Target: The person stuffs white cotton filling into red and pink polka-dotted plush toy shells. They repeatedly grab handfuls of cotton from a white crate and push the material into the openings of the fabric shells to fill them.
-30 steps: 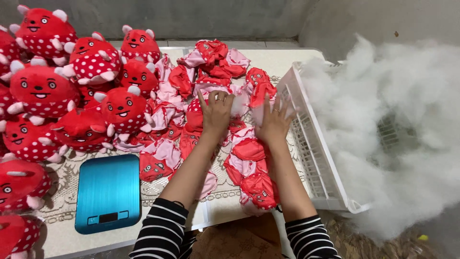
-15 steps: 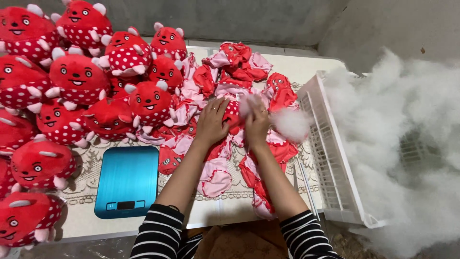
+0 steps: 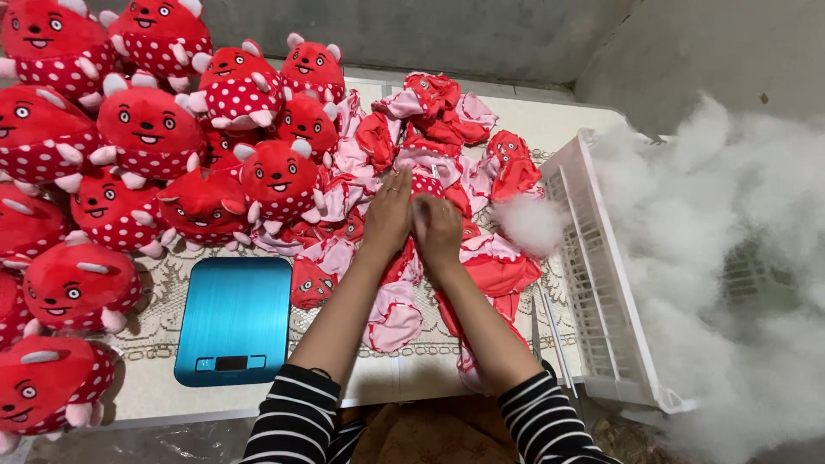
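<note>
Head view
Left hand [image 3: 388, 216]: fingers straight, flat against the right hand, holding nothing visible.
Right hand [image 3: 436, 236]: fingers curled; grasp cannot be told.
Toy skins [image 3: 430, 163]: heaped under both hands.
Stuffing tuft [image 3: 528, 223]: 3 o'clock of hands.
Scale [image 3: 234, 320]: 8 o'clock.
Basket [image 3: 601, 283]: 3 o'clock.

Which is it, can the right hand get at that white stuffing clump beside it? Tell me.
Probably yes: the right hand sits just left of the stuffing clump, with only flat red toy skins between them and nothing standing in the way.
</note>
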